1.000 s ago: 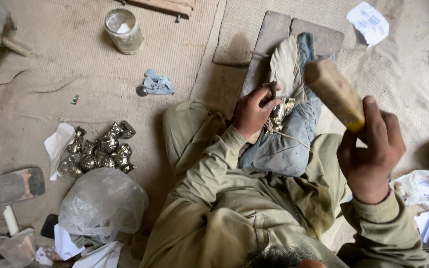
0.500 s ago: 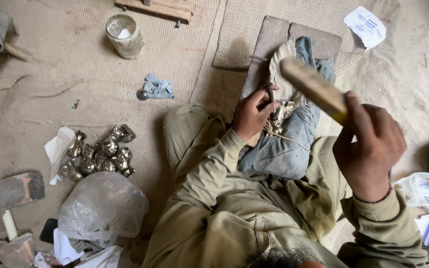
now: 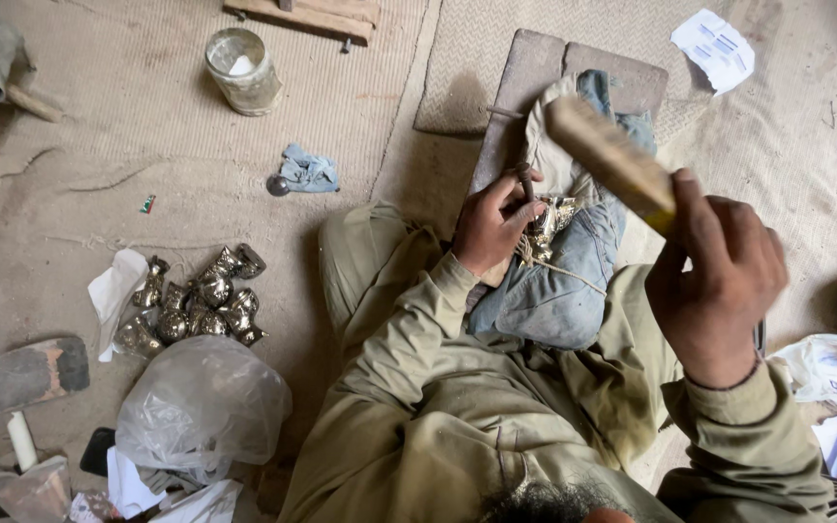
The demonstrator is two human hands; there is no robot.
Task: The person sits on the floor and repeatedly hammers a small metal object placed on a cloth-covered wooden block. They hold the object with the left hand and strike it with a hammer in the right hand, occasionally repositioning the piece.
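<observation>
Matted floor (image 3: pixel 147 155) with brass bells (image 3: pixel 196 305), tin can (image 3: pixel 242 70), plastic bag (image 3: pixel 201 407).

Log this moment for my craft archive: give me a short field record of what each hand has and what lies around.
left hand: pinches a small tool against a shiny metal piece on a denim cushion
right hand: raised, gripping a wooden mallet
floor, left: pile of metal bells, plastic bag, tin can
floor, centre: blue rag

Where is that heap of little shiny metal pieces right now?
In the head view, the heap of metal pieces lies on the floor mat on the person's left, between a white cloth scrap and a clear plastic bag, well away from both hands.
</observation>
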